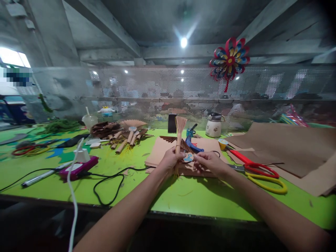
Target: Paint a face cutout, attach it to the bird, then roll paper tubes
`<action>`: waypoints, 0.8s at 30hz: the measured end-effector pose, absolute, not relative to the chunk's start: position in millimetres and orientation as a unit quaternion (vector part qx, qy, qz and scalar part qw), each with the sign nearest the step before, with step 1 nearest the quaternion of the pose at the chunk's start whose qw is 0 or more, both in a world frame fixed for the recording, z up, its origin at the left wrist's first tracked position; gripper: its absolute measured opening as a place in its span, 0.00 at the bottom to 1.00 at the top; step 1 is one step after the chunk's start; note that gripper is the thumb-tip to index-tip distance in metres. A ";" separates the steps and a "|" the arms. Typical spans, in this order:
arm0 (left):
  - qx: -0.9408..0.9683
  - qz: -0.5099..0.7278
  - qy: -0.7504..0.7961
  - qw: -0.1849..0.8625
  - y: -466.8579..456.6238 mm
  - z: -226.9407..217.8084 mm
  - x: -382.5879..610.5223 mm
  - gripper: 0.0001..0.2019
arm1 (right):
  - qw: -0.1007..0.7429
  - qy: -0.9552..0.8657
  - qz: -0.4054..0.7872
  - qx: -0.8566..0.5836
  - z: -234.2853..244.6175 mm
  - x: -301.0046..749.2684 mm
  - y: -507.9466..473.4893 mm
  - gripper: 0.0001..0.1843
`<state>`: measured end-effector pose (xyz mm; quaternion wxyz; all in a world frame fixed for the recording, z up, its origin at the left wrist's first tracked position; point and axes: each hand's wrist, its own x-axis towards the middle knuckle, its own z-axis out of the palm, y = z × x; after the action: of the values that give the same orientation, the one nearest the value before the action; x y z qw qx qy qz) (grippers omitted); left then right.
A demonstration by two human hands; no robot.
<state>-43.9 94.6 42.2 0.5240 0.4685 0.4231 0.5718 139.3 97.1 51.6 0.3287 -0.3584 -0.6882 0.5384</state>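
Observation:
My left hand point(170, 160) is closed round the lower stem of a pleated brown paper fan point(180, 131), which stands upright above it. My right hand point(208, 161) pinches a small round white and blue sticker point(188, 158) against the fan's stem, right beside my left thumb. Both hands hover over a stack of brown card sheets point(161, 148) on the green table point(183, 196). A blue glue gun point(193, 142) lies just behind my hands.
Red-handled scissors point(253, 166) and yellow-handled scissors point(267, 183) lie to the right beside large brown paper sheets point(288, 147). A pile of finished brown fans point(126, 134) sits at back left. A black cable point(110, 183), a pink box point(78, 168) and a white pot point(214, 127) are on the table.

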 end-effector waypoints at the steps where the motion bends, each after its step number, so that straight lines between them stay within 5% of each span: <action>1: 0.468 0.573 0.424 0.522 94.3 42.6 -43.8 0.12 | 0.331 -0.689 0.535 -0.359 51.1 138.9 96.9 0.27; 9: 0.463 0.572 0.408 0.540 92.1 46.7 -43.9 0.16 | 0.361 -0.691 0.503 -0.373 50.8 140.4 98.9 0.24; 17: 0.492 0.506 0.369 0.605 85.8 51.0 -43.0 0.14 | 0.195 -0.772 0.514 -0.318 59.2 152.3 94.9 0.20; 24: 0.527 0.465 0.383 0.599 80.4 54.6 -42.9 0.18 | 0.184 -0.788 0.475 -0.347 59.5 153.9 95.9 0.18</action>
<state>-42.9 80.4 54.6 0.5990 0.5271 0.3833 0.4652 153.9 95.9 59.5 0.1835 -0.3473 -0.7876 0.4747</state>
